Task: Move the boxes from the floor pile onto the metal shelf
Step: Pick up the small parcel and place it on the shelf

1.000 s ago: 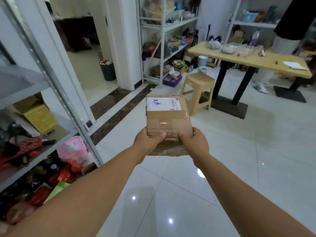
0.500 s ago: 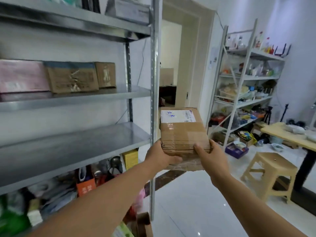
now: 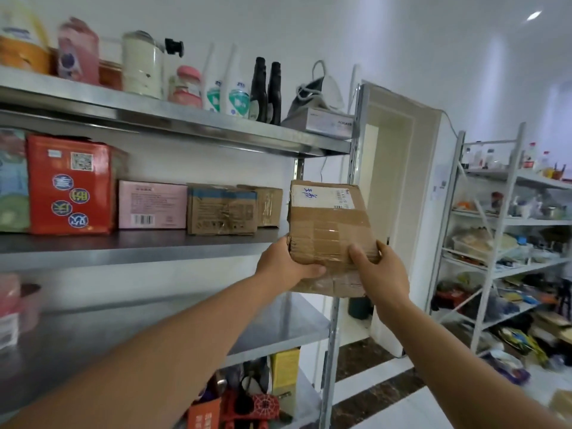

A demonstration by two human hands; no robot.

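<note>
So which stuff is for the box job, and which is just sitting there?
For the job: taped cardboard box, left hand, right hand, metal shelf.
Just sitting there: dark bottles, white bottles, grey bag, far white rack.

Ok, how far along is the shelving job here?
Looks done: a pink box, a taped cardboard box and a smaller carton already stand in a row on the metal shelf. In hand: the left hand and right hand grip a labelled cardboard parcel at that shelf's right end, not yet set down. Left: placing it; the floor pile is out of view, so the remainder cannot be judged.
</note>
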